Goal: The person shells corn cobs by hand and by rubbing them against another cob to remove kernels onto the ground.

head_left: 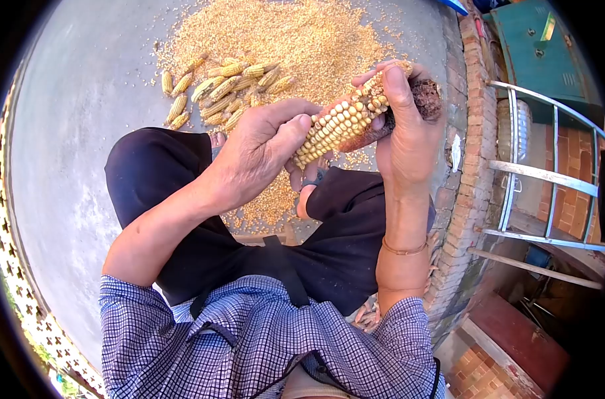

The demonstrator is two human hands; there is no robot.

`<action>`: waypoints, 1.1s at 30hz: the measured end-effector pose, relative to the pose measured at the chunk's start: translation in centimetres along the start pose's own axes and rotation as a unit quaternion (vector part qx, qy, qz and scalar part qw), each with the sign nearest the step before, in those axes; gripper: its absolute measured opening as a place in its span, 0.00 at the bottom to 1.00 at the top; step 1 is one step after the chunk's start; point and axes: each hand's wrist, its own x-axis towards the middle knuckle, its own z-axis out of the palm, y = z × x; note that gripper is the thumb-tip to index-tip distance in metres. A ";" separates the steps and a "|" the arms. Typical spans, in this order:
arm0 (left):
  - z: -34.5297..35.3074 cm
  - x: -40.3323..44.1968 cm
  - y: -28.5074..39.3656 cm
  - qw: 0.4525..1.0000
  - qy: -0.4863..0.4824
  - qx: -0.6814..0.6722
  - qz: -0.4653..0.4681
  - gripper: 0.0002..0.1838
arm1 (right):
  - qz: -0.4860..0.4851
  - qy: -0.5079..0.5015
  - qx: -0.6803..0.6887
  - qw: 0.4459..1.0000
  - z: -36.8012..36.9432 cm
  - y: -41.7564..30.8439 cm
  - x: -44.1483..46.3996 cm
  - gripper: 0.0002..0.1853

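A partly shelled ear of corn [344,124] is held slantwise in front of me, pale yellow kernels still on much of it. My left hand [266,143] is closed around its lower left end. At the upper right end, my right hand [409,126] grips it with the thumb pressed on the kernels. That same hand also holds a bare reddish-brown cob [426,100] against the ear's underside. The fingers behind the ear are partly hidden. Beyond my hands lies a pile of corn ears [226,90].
Loose kernels [282,40] spread in a wide heap on the grey concrete floor [69,166], with more between my legs. A low brick edge [472,159] runs along the right, beside a metal railing [548,173] and a green cabinet [538,50]. Stripped cobs [367,316] lie by my right side.
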 end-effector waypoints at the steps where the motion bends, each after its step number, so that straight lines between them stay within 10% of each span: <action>1: 0.0 0.0 -0.1 1.000 0.000 -0.008 0.002 0.23 | 0.008 0.006 -0.019 1.000 0.1 -0.1 -0.1 0.12; 16: 0.3 0.7 -0.4 0.978 -0.028 -0.196 -0.065 0.27 | 0.088 0.068 0.023 0.994 -0.3 0.3 0.2 0.08; 33: -3.4 1.6 0.3 0.951 0.158 -0.235 0.119 0.18 | 0.120 -0.064 -0.009 0.991 -0.1 -0.8 -0.6 0.08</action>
